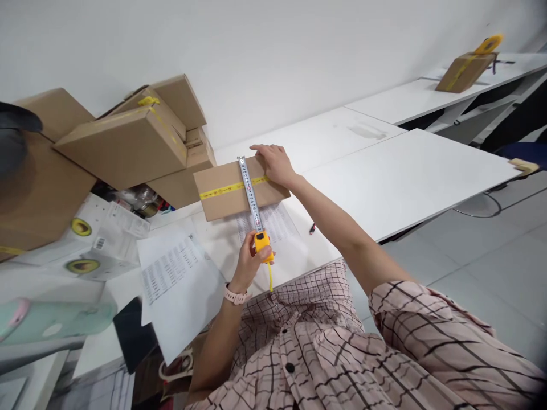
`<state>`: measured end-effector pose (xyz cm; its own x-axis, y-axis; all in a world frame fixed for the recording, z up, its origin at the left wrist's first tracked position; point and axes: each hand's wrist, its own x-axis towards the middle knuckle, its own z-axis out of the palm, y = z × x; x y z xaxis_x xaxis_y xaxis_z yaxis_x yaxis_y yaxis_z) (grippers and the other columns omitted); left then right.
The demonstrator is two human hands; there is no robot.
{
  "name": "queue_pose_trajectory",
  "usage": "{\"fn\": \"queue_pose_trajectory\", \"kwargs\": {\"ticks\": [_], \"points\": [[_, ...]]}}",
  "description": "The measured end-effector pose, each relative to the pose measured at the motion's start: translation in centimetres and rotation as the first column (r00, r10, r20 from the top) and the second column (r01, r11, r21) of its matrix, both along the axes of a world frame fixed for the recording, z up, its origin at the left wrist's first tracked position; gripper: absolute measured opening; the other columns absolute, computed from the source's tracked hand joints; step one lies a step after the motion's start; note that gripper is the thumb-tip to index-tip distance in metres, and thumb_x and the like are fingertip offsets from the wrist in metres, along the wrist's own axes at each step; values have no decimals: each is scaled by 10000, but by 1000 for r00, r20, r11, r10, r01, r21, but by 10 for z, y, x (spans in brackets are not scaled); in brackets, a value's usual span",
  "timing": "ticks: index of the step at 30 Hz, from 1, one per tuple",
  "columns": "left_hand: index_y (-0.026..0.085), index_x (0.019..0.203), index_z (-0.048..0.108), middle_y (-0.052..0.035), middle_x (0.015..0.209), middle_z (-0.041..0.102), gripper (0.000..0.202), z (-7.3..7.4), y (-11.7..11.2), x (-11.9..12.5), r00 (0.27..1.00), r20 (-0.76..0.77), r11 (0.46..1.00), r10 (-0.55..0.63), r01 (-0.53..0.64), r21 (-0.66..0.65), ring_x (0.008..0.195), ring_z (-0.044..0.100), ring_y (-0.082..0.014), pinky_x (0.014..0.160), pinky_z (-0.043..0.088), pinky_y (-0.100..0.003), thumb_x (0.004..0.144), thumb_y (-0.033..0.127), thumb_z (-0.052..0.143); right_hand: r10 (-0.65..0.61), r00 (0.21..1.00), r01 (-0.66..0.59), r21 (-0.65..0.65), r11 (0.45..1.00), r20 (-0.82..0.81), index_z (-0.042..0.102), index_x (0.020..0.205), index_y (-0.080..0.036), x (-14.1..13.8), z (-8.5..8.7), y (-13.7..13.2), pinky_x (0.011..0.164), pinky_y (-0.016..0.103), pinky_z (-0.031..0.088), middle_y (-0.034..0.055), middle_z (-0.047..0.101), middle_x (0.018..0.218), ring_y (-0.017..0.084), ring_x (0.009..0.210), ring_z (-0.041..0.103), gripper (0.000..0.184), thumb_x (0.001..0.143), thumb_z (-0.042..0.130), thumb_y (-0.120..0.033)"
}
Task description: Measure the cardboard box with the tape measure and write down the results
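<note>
A small brown cardboard box [220,208], sealed with a strip of yellow tape [222,191], sits on the white table in front of me. My left hand [244,263] is closed around a yellow tape measure [261,242] at the box's near side. Its metal blade [251,196] is pulled out across the box top, reaching the far edge. My right hand [276,164] grips the right end of the box, with fingers over the far edge near the blade's tip. Under the box lies a printed sheet [280,222], partly hidden.
Cardboard boxes [128,142] are stacked at the left, above white boxes with avocado pictures [98,245]. Printed papers [183,296] hang over the table's near edge. A pen [313,229] lies right of the sheet. Another taped box [464,71] stands at the far right.
</note>
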<state>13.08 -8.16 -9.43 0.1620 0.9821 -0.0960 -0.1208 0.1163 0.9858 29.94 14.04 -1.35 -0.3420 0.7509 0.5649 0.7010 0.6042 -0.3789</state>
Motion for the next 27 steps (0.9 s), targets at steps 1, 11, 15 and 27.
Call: {"fn": "queue_pose_trajectory", "kwargs": {"ticks": [1, 11, 15, 27], "points": [[229, 1205, 503, -56, 1170, 605, 614, -1, 0, 0, 1000, 8, 1000, -4, 4, -2, 811, 746, -197, 585, 622, -274, 760, 491, 834, -2, 999, 2, 14, 1000, 43, 501, 1456, -246, -2, 1, 0, 1043, 452, 325, 110, 646, 1262, 301, 1176, 502, 511, 998, 283, -178], [242, 1231, 510, -53, 1150, 617, 648, -7, -3, 3, 1000, 24, 1000, 5, -5, -27, 797, 743, -197, 589, 615, -284, 738, 500, 843, -73, 961, 55, 75, 996, 268, 518, 1464, -387, -19, 3, 0, 982, 514, 296, 135, 554, 1232, 350, 1151, 430, 490, 1053, 254, -355], [238, 1202, 507, -24, 1059, 615, 651, -10, -3, 4, 1000, -9, 1000, 7, -7, -13, 790, 712, -176, 601, 612, -277, 719, 505, 852, -87, 952, 74, 57, 996, 294, 489, 1481, -407, -19, 3, -1, 985, 522, 291, 138, 538, 1259, 352, 1154, 428, 495, 1059, 233, -375], [249, 1252, 519, -78, 1224, 626, 630, -17, -7, -4, 999, -42, 1000, 10, -10, 8, 853, 714, -184, 640, 617, -284, 747, 454, 836, -71, 957, 53, 72, 996, 281, 377, 1562, -374, -14, -4, -3, 1056, 544, 282, 137, 520, 1319, 379, 1250, 418, 527, 1045, 308, -451]]}}
